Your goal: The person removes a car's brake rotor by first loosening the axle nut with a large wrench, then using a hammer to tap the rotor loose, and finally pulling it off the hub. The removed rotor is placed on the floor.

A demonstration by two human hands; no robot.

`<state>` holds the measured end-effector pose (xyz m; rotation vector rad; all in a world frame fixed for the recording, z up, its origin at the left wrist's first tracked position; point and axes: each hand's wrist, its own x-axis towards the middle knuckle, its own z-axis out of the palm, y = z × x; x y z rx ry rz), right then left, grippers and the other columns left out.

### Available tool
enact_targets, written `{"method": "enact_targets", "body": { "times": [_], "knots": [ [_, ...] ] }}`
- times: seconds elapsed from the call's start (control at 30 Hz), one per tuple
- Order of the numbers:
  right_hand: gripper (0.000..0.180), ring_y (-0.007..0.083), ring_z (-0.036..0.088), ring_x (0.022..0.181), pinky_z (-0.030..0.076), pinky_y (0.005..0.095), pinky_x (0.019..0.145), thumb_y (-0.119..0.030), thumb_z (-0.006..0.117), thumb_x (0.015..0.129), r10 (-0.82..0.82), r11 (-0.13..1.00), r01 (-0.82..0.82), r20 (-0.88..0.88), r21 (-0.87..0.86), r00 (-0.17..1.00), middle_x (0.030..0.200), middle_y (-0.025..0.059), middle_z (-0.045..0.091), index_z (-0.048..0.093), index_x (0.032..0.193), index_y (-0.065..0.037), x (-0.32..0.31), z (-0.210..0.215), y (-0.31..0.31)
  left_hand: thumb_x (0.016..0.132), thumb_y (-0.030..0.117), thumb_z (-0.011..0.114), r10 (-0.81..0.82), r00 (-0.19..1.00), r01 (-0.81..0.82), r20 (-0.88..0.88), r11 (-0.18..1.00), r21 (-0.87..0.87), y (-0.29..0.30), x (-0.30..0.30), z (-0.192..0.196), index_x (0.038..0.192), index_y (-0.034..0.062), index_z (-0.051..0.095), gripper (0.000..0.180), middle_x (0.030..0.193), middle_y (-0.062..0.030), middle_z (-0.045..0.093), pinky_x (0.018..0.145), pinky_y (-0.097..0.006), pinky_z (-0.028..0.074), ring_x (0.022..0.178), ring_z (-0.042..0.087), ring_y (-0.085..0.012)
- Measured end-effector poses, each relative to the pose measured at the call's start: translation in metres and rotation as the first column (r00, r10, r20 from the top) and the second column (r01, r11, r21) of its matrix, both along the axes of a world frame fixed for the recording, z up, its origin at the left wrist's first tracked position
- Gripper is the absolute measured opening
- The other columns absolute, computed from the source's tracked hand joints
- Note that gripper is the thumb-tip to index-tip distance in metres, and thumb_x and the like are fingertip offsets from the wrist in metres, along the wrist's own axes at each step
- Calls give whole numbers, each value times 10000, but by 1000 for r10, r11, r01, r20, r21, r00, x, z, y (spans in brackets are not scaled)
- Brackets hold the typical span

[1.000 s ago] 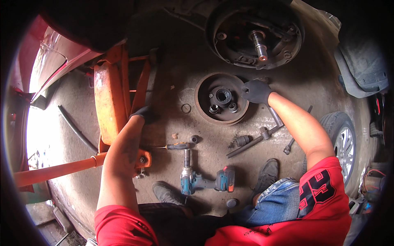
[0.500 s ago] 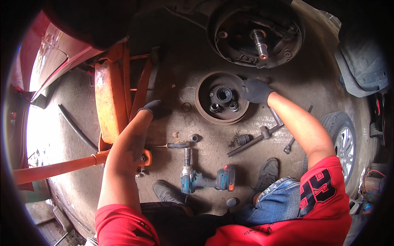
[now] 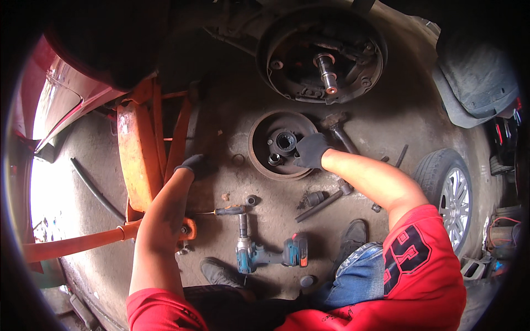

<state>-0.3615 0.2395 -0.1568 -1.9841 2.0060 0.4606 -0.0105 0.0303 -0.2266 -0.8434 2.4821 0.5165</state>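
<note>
My right hand (image 3: 312,150), in a dark glove, reaches over the right part of a brake drum (image 3: 259,164) lying on the floor. Its fingers curl down beside the hub (image 3: 286,142), and whatever they grip there is hidden. A lug nut (image 3: 274,159) shows on the hub's near left side. Just right of the drum lies a hammer (image 3: 338,126), partly covered by my forearm. My left hand (image 3: 193,163), also gloved, hangs in shadow beside the orange floor jack (image 3: 135,160); its fingers are too dark to make out. A dark ring (image 3: 238,160) lies between it and the drum.
Ahead stands a brake assembly with a bare spindle (image 3: 327,74). Near my feet lie a blue impact wrench (image 3: 265,255), a screwdriver (image 3: 229,210), a socket (image 3: 251,200) and a sliding-bar wrench (image 3: 320,207). A wheel (image 3: 450,198) lies at right; the jack's handle (image 3: 77,243) juts left.
My right hand has moved left and nearer, from over the hammer's head onto the drum's inner right side. The hammer is uncovered. My view has shifted slightly; the left hand stays beside the jack.
</note>
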Motion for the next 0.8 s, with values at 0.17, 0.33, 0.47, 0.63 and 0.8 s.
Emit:
{"method": "enact_targets", "body": {
  "times": [0.17,0.33,0.47,0.63,0.8],
  "knots": [
    [322,305,698,845,528,458,729,-387,644,763,-16,1000,16,-14,-7,1000,873,132,715,741,863,-96,2,-1,-5,914,491,533,9,1000,-9,15,1000,9,-6,8,-11,1094,111,688,448,1074,-225,662,910,-454,476,1047,603,-411],
    [321,318,697,846,535,459,740,-359,649,743,-31,1000,31,18,0,999,872,144,714,736,864,-75,-7,1,1,875,501,588,77,996,-77,35,997,11,0,-1,-10,1080,85,689,475,1072,-231,663,910,-444,479,1058,605,-404],
    [344,320,696,857,538,456,751,-368,662,731,-34,999,34,9,12,999,889,156,712,735,878,-65,-1,5,-2,863,481,615,100,995,-100,22,995,25,5,2,5,1065,76,691,459,1063,-233,665,897,-446,482,1049,610,-403],
    [418,325,689,907,537,430,808,-422,705,703,-28,995,20,79,103,997,958,176,709,731,899,-53,1,23,-11,838,500,620,79,996,-80,50,997,23,6,5,19,1100,63,692,515,1083,-212,677,912,-421,492,1089,619,-367],
    [396,333,686,916,540,425,825,-396,668,735,-108,990,121,158,-73,981,962,184,708,739,927,-57,-30,39,-21,857,477,613,86,994,-86,-66,996,5,5,2,13,1052,81,697,448,1011,-208,681,853,-435,501,1003,630,-387]
  ]
}}
